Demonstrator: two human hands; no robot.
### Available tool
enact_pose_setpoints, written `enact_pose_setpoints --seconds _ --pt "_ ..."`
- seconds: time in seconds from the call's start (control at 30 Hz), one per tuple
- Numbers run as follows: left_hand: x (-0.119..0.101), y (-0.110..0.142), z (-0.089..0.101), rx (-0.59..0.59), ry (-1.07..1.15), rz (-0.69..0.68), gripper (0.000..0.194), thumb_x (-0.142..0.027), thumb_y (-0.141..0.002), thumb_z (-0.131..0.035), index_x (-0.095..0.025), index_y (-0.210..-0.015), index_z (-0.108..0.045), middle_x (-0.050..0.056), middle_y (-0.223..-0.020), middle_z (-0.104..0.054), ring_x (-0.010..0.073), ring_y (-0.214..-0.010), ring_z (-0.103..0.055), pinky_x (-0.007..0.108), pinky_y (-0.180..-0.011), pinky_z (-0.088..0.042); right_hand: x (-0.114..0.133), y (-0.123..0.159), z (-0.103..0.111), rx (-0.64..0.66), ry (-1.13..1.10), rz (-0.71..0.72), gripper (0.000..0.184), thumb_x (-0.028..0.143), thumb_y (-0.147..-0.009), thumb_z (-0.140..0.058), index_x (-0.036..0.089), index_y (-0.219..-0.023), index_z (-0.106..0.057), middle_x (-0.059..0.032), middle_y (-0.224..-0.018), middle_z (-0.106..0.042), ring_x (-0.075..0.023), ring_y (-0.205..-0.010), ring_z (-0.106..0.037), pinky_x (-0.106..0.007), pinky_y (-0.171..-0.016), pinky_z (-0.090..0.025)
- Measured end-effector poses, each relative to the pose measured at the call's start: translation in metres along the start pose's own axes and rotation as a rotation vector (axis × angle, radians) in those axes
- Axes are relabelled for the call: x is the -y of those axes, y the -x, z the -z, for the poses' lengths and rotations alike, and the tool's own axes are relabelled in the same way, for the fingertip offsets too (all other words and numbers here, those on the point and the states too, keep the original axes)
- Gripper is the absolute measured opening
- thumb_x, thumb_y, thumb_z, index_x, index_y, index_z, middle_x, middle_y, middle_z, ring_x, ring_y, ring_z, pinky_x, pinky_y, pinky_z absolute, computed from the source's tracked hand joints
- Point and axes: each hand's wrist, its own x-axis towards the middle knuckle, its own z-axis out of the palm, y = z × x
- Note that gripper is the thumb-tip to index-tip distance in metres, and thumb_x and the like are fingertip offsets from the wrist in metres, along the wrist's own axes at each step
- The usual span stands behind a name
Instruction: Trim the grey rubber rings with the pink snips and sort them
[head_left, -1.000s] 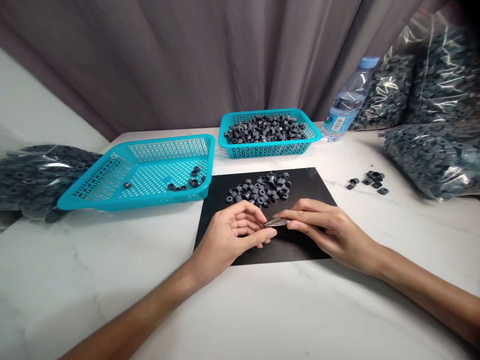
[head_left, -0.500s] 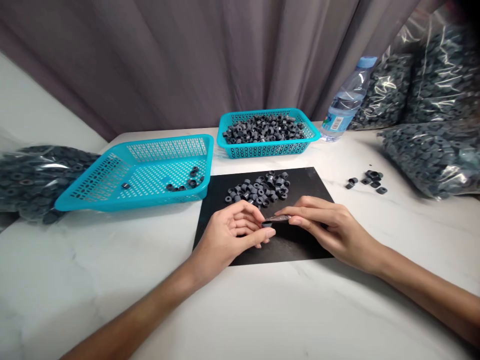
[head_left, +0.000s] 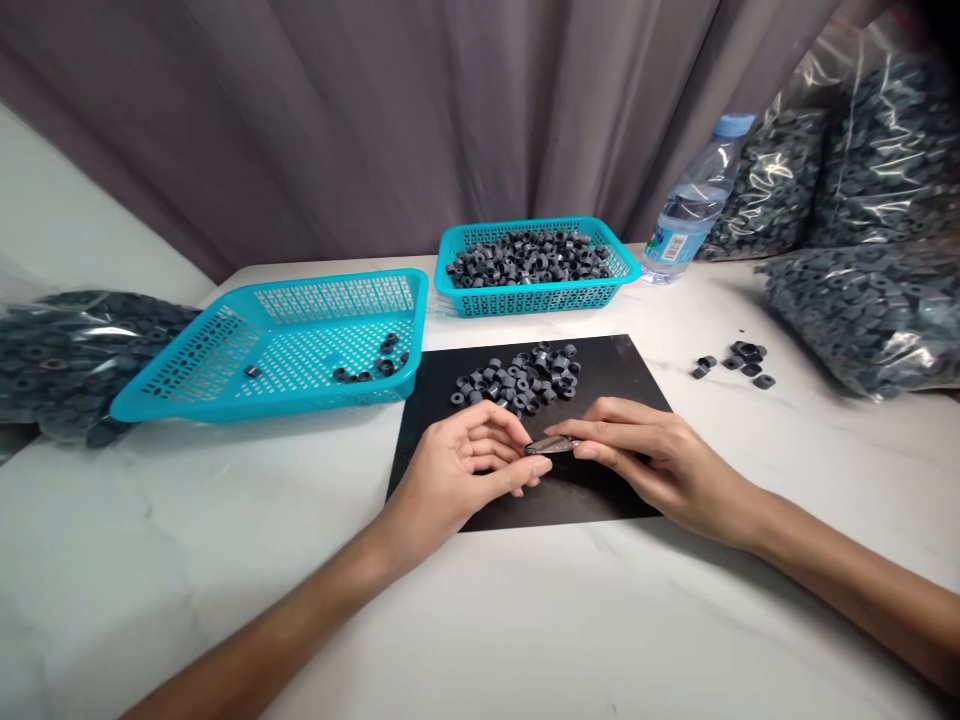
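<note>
Head view. Left hand (head_left: pixel 459 468) and right hand (head_left: pixel 671 455) nearly meet over a black mat (head_left: pixel 615 372), well in from the far edge of the bench (head_left: pixel 480 620). Left grip: thumb and forefinger pinching a small dark ring (head_left: pixel 529 449), mostly hidden; the other fingers curl loosely behind. Right grip: thumb and fingers pinching a slim metal tool (head_left: pixel 551 446), its far end pointing left at the ring. Whether tool and ring touch, cannot tell. Probable reason for the hold: the left fingertips steady the ring by its side so that its mouth lies free to the tool, and the short right pinch gives fine control. The heap of grey rings (head_left: pixel 517 378) sits on the mat just beyond the hands, presumably for easy reach.

Containers: larger teal basket (head_left: pixel 345 298) stands towards the bench's far left corner; a few rings (head_left: pixel 385 367) gather at its right end, one lies apart further left. Second teal basket (head_left: pixel 536 301), by the far edge, holds a thick layer of rings. A clear bag (head_left: pixel 82 340) at the left edge and clear bags (head_left: pixel 862 310) along the right side bulge with similar grey parts. Water bottle (head_left: pixel 679 235), partly filled, stands between second basket and right-side bags. Loose rings (head_left: pixel 746 358) lie right of the mat, outside any container; reason unclear.
</note>
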Motion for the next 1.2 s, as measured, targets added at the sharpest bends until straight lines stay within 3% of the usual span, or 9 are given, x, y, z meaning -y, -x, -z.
enact_pose_setpoints --seconds 0.27,0.67,0.93,1.2 --pt "0.0005 0.0005 0.0003 0.008 0.006 0.001 0.029 -0.020 -0.072 -0.088 -0.018 -0.088 -0.064 0.000 -0.073 -0.074 0.0145 -0.069 -0.074 0.020 -0.064 -0.061 -0.0006 0.0002 -0.0011 0.008 -0.002 0.011 0.030 0.028 -0.106 -0.049 0.018 -0.128 -0.067 -0.0086 -0.099 -0.067 -0.0180 -0.088 -0.063 -0.029 -0.078 -0.052" --pt "0.0022 0.0008 0.0007 0.010 -0.029 -0.010 0.027 -0.028 -0.077 -0.086 -0.018 -0.088 -0.063 0.000 -0.074 -0.074 0.0146 -0.070 -0.074 0.021 -0.066 -0.061 0.0000 -0.0008 -0.0005 0.013 0.010 0.014 0.029 0.027 -0.106 -0.049 0.019 -0.127 -0.067 -0.0080 -0.097 -0.067 -0.0183 -0.087 -0.062 -0.030 -0.078 -0.051" --pt "0.0035 0.0005 0.0016 0.024 -0.003 0.007 0.027 -0.019 -0.075 -0.087 -0.019 -0.089 -0.063 -0.002 -0.075 -0.075 0.0128 -0.071 -0.073 0.018 -0.066 -0.061 0.0032 -0.0011 0.0012 -0.044 0.000 0.015 0.026 0.024 -0.105 -0.051 0.016 -0.120 -0.070 -0.0068 -0.093 -0.067 -0.0160 -0.080 -0.061 -0.028 -0.075 -0.051" --pt "-0.0003 0.0008 0.0010 0.012 0.004 0.020 0.028 -0.018 -0.072 -0.088 -0.018 -0.087 -0.064 -0.002 -0.072 -0.074 0.0122 -0.067 -0.072 0.017 -0.064 -0.060 -0.0004 0.0009 0.0017 -0.013 -0.018 0.008 0.028 0.022 -0.105 -0.051 0.015 -0.126 -0.068 -0.0077 -0.101 -0.067 -0.0156 -0.088 -0.062 -0.027 -0.080 -0.050"
